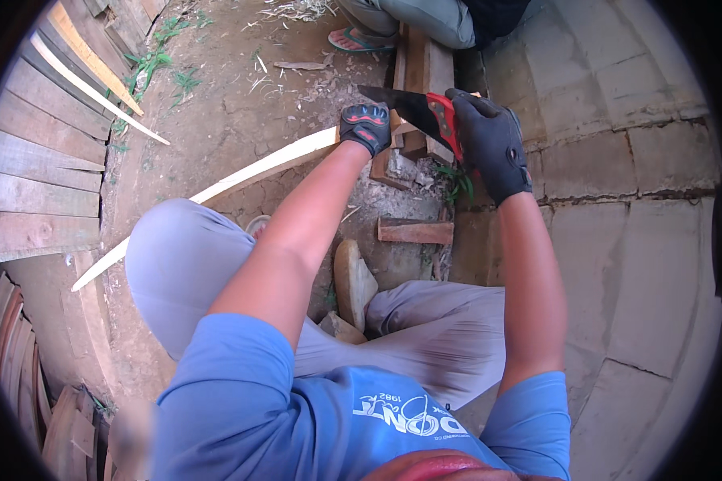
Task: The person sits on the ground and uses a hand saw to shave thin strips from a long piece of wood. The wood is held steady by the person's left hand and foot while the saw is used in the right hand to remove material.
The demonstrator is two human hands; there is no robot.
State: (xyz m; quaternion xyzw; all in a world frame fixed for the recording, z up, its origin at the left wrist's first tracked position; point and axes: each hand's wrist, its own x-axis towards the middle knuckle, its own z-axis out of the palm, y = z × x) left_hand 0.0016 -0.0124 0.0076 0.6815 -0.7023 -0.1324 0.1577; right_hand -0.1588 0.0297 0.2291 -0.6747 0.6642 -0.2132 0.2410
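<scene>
Work area was a packed-earth floor (241,104), brown and uneven, strewn with pale wood shavings (297,10) toward the top of the view. Gray block masonry (642,280) with dark joints filled the right side; weathered planks (44,172) lined the left, with green weeds (148,68) growing along their upper end. Further boards (12,345) were stacked at lower left. Timber beams (415,60) ran down from top center beside the masonry, and a short wood block (415,232) lay on the ground below them. A second person's trousered leg (429,18) and sandal (359,40) were at the top, next to the beams. The long pale wood strip (273,160) extended from the beams leftward, passing behind the wearer's left knee. Left hand (367,128), gloved, was clasped around the strip near its beam-side end. Right hand (491,140), also gloved, gripped the red handle of a handsaw (415,108); its dark blade pointed left, just beyond the left hand. Blade-to-wood contact could not be determined.
</scene>
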